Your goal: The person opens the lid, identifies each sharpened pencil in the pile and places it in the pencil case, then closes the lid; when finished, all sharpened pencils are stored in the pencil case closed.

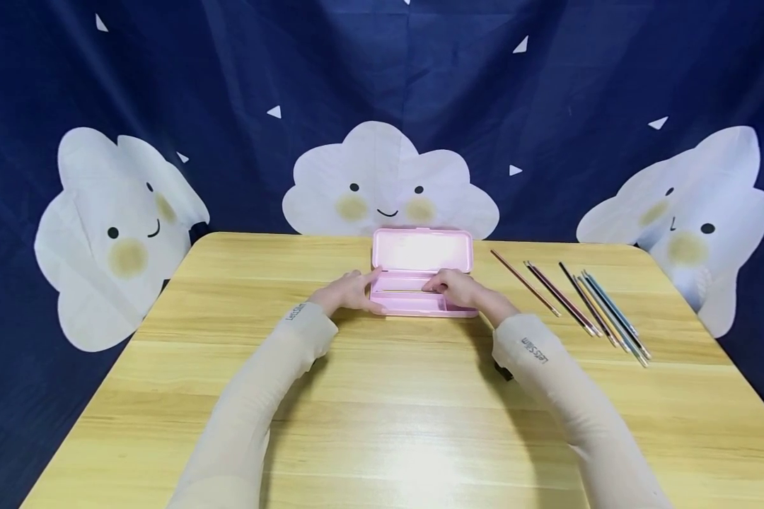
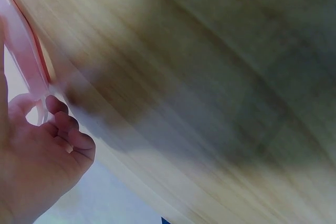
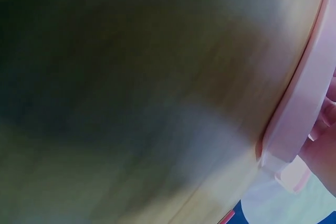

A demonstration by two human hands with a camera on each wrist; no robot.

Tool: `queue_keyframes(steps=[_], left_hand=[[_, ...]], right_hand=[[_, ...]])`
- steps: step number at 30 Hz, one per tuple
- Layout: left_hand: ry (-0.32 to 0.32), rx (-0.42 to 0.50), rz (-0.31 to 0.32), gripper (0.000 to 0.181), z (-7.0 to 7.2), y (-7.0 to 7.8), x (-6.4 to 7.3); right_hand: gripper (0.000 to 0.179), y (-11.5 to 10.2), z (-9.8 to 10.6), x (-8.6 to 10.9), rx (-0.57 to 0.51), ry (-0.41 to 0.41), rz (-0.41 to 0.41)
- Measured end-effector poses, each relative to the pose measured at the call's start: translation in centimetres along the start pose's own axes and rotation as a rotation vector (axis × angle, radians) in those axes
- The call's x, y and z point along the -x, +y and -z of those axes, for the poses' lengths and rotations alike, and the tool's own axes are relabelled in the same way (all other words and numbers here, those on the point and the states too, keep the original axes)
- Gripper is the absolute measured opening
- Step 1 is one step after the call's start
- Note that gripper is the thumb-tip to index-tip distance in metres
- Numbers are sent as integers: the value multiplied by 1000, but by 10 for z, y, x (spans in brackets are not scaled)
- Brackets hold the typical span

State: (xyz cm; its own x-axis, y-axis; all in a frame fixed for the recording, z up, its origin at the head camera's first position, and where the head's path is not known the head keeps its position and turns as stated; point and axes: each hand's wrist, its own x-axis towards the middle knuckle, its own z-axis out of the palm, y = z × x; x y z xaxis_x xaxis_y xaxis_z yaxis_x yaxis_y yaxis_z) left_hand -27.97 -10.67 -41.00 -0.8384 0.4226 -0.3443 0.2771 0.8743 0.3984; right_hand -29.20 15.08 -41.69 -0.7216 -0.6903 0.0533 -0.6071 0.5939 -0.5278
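A light wood-grained table (image 1: 395,403) is carrying an open pink pencil case (image 1: 404,281) near its far edge; to the right of it, a reddish-brown pencil (image 1: 525,283) is lying aslant, and farther right more pencils (image 1: 611,304) are resting close together, slanting the same way

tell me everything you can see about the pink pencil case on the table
The pink rectangular plastic-looking pencil case lies open near the far edge of the light wood-grain table, its lid raised at the back. Inside are a long rear compartment and a divided front one. A thin yellowish pencil-like stick shows inside. The bare left hand grips the case's left end; the bare right hand has fingers inside.
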Motion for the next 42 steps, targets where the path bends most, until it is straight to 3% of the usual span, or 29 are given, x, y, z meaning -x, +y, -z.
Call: queue_keyframes(steps=[2, 4, 8, 9, 11, 14, 19, 29, 42], left_hand=[[-7, 12, 10, 105, 0, 1, 0], [-12, 19, 14, 104, 0, 2, 0], [-7, 18, 8, 104, 1, 3, 2], [-3, 13, 3, 104, 1, 3, 2], [1, 2, -6, 103, 2, 3, 3], [3, -17, -16, 102, 2, 4, 4], [0, -14, -11, 102, 1, 4, 6], [8, -16, -15, 102, 0, 2, 3], [0, -1, -10, 102, 1, 2, 4]], right_hand=[[31, 9, -4, 3, -37, 18, 40], [28, 44, -17, -3, -131, 69, 140], [22, 61, -19, -3, -211, 109, 141], [21, 59, -16, -3, -222, 119, 129], [21, 29, -2, 6, -188, 111, 43], [21, 10, 8, 14, -149, 118, 0], [24, 0, 16, 25, -127, 107, -59], [27, 10, 30, 49, -144, 126, -101], [27, 30, 46, 86, -58, 163, -142]])
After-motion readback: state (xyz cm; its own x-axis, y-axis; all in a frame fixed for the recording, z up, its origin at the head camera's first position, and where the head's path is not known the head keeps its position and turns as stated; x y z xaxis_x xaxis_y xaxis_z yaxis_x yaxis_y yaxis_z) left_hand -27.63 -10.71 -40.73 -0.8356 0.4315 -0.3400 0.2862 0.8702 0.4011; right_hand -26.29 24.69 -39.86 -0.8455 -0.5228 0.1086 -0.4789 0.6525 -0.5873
